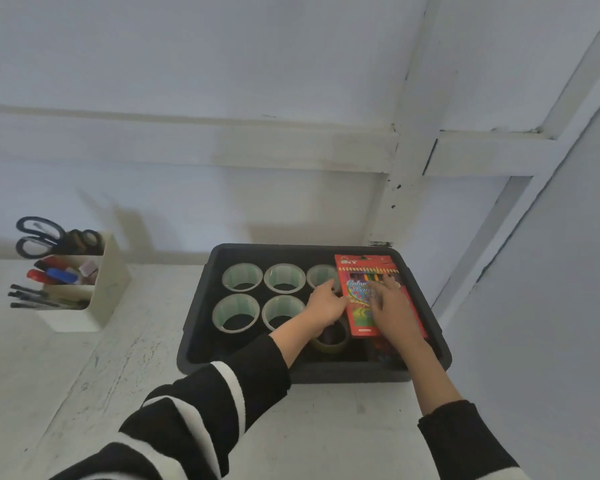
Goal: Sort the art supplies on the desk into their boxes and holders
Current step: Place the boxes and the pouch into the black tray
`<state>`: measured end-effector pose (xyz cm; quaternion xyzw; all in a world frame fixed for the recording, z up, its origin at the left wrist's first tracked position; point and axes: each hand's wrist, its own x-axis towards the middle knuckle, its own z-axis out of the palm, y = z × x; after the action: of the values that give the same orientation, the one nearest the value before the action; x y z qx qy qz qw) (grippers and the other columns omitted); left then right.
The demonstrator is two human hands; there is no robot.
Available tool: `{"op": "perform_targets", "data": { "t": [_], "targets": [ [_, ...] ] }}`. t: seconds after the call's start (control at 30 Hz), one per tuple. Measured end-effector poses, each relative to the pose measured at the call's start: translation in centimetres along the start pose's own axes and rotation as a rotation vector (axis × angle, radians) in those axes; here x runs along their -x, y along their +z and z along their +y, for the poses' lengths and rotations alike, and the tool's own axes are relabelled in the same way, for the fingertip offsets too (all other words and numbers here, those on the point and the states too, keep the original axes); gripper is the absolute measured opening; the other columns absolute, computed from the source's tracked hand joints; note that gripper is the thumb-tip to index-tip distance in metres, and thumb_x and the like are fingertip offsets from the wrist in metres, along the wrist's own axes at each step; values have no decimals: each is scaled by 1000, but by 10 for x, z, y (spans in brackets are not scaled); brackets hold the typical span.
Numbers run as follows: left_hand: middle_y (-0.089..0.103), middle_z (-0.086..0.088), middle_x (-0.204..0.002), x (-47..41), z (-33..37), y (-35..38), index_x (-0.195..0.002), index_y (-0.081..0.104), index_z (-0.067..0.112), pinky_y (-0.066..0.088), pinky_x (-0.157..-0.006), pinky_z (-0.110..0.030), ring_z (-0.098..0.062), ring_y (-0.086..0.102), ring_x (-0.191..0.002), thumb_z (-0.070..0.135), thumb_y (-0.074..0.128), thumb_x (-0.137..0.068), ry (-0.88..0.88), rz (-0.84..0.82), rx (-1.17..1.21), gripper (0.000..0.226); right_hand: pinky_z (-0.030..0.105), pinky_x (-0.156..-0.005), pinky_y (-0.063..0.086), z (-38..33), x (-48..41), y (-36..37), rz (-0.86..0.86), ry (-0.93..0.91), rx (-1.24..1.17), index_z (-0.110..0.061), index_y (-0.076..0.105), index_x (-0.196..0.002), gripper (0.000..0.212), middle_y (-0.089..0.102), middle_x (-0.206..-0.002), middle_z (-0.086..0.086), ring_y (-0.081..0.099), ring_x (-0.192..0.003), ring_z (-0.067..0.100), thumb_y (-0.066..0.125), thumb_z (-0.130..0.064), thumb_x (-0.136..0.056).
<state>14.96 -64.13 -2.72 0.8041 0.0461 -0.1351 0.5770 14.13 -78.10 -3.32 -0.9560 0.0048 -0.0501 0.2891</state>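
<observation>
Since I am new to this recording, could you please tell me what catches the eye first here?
The red pencil box stands out, at the right side of the black tray with the left hand and right hand on it. Clear tape rolls occupy the tray's left; a white holder with scissors stands far left.

On the worktop, holder at frame left, bin at centre — tape rolls inside left, pencil pack inside right.

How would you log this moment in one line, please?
left hand: at edge of coloured pencil pack | right hand: flat on pack | pack: over black tray, right side | tape rolls: in tray
</observation>
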Motion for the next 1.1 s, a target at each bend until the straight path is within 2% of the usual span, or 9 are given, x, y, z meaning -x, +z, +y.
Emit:
{"op": "perform_targets", "data": {
  "t": [0.13,0.23,0.37,0.5,0.6,0.73,0.9,1.0,1.1],
  "targets": [
    [56,-1,-92,12,2,-43,-125,53,15,45,-66,-21,-12,54,-77,0,49,-90,116,307,167,39,18,-105,19,-55,6,16,37,-266,-112,-10,59,-124,35,36,-149,6,27,-141,19,50,1,-92],
    [55,1,-91,39,-1,-101,-116,56,20,46,-70,-19,-12,52,-78,-4,48,-89,162,550,269,37,13,-104,20,-113,11,44,8,-400,-251,-7,66,-111,32,46,-142,8,32,-139,21,50,8,-88],
    [55,-5,-98,88,-34,-188,-113,56,20,47,-69,-22,-17,54,-84,-1,48,-90,138,812,355,32,-7,-91,20,-191,35,92,-88,-599,-321,-7,69,-104,29,51,-137,8,38,-135,22,50,9,-88],
    [55,1,-89,139,-88,-268,-105,61,16,45,-62,-18,-16,53,-81,-3,47,-90,0,1073,428,28,-7,-96,14,-257,74,146,-209,-733,-379,-12,68,-102,28,51,-138,6,39,-134,20,50,6,-90],
    [57,-5,-101,168,-135,-318,-99,62,18,48,-68,-22,-19,54,-88,-4,45,-91,-160,1184,457,29,0,-102,15,-298,99,189,-310,-699,-423,-14,65,-111,27,49,-140,4,41,-132,19,53,0,-91],
    [58,-11,-99,199,-187,-370,-101,62,13,44,-59,-23,-17,53,-77,-5,46,-88,-325,1050,432,28,32,-108,32,-345,111,233,-473,-313,-516,-11,34,-141,52,34,-147,8,36,-134,24,53,-5,-93],
    [57,-7,-88,202,-228,-422,-105,60,11,47,-65,-27,-17,54,-74,0,51,-86,-373,707,235,24,40,-112,29,-385,94,275,-452,-42,-594,-13,5,-150,69,21,-154,10,28,-139,29,49,-15,-97],
    [57,-8,-106,180,-235,-440,-118,57,11,47,-64,-21,-18,55,-85,-2,56,-85,-316,557,103,36,43,-108,36,-395,76,286,-389,111,-614,-15,-4,-150,74,28,-151,16,36,-133,35,47,-20,-97],
    [51,-5,-125,149,-234,-442,-135,45,16,47,-67,-18,-17,53,-95,-1,64,-84,-262,442,26,58,39,-102,37,-398,67,288,-399,121,-534,-14,-2,-151,69,35,-147,17,40,-130,36,43,-26,-99]
  ]
}}
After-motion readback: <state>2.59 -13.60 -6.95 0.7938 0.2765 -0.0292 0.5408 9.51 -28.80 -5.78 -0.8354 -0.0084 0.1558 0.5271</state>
